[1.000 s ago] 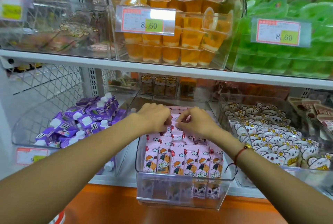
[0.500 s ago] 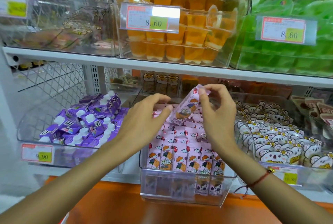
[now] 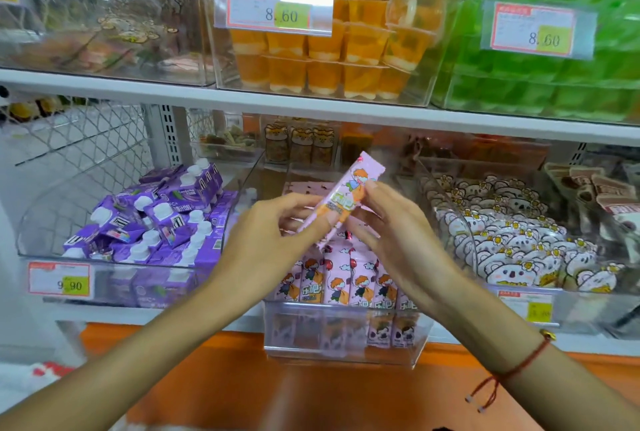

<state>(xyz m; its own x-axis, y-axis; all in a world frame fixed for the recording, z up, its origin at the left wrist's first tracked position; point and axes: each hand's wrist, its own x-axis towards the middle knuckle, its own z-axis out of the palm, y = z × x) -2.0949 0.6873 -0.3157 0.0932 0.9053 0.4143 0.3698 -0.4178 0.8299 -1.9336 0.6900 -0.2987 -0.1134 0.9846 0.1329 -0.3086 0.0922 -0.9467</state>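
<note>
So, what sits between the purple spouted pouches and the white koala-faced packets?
In the head view, a clear plastic bin of upright pink cartoon sachets; above it the left hand and right hand hold one loose pink sachet.

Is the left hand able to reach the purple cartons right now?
Probably yes. The purple cartons lie in an open-topped bin just left of the left hand, with nothing over them. That hand helps the right hand hold a pink packet, so it must let go first.
</note>
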